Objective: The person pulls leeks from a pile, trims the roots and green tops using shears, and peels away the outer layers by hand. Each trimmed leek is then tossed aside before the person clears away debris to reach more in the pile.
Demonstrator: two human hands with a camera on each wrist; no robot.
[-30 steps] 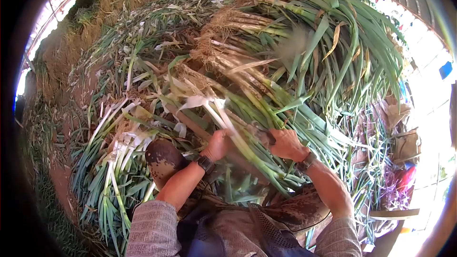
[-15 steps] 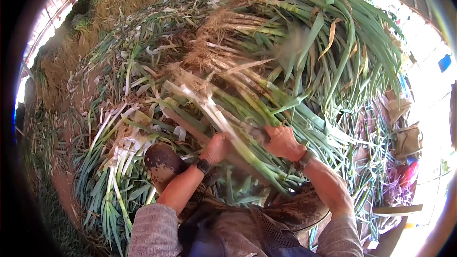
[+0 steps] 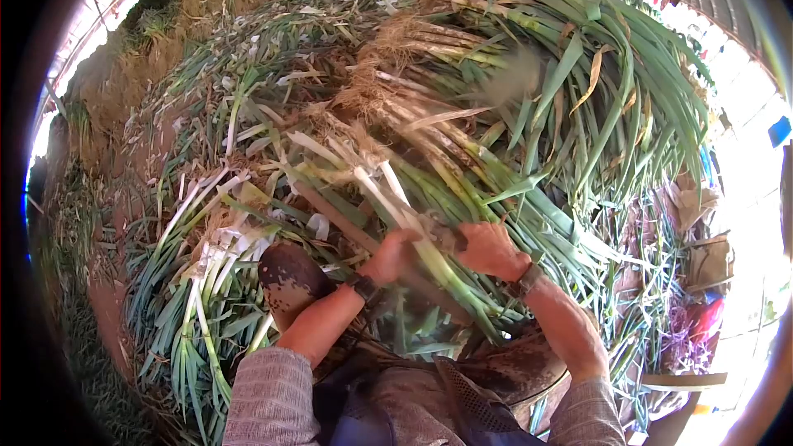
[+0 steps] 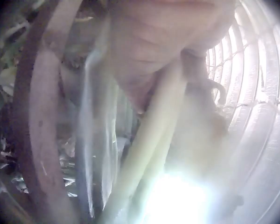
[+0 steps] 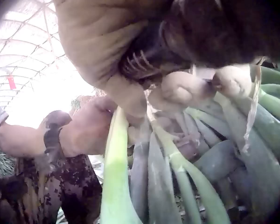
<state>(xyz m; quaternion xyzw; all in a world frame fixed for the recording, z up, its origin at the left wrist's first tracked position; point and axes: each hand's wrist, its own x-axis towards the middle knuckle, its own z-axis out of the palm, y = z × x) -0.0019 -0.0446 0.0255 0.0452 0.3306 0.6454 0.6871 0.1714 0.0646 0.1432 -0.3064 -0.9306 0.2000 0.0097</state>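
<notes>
While the left grip [image 3: 395,252] is curled round the pale shaft of a leek [image 3: 395,196], the left wrist view shows that shaft running out under the palm [image 4: 161,51], so I read it as closed firmly on the stalk. The right grip [image 3: 489,249] sits just beside it, fingers [image 5: 179,88] bent and pinching at the green part of what looks like the same leek. The blur there leaves me unsure whether it has the stalk itself or only a loose outer skin; a thin dry strip [image 5: 252,112] hangs by the fingertips.

The leek lies slantwise over the person's lap, root end up and away from the body. I judge that two holds so close together steady the shaft for fine work on its skin.

Just left of the left grip is a mud-spotted knee [image 3: 285,277], and beyond it a bundle of white-stemmed leeks [image 3: 206,268] on the dirt floor [image 3: 107,306]. Ahead rises a big heap of leeks [image 3: 496,99], roots mostly turned one way, probably for easy picking.
</notes>
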